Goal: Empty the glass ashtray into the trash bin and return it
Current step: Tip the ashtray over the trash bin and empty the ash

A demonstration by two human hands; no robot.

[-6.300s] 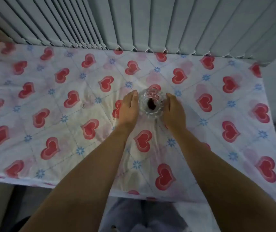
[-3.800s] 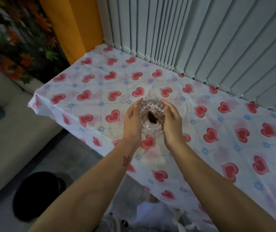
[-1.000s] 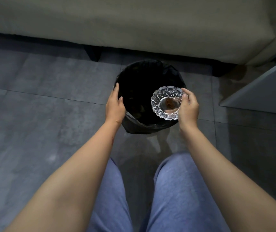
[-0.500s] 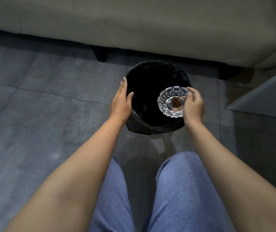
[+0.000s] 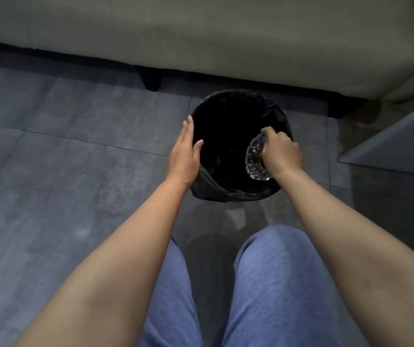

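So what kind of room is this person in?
Probably a living room at home. A beige sofa on short dark legs stands on a grey tiled floor, with a small bin lined with a black bag in front of it.

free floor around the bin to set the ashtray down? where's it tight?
Widest bare patch: grey tile floor left of the trash bin, bounded by the sofa base above. A narrower strip lies right of the bin, before the grey panel. Crowded: the bin mouth, with the left hand on its rim and the right hand tipping the ashtray inside.
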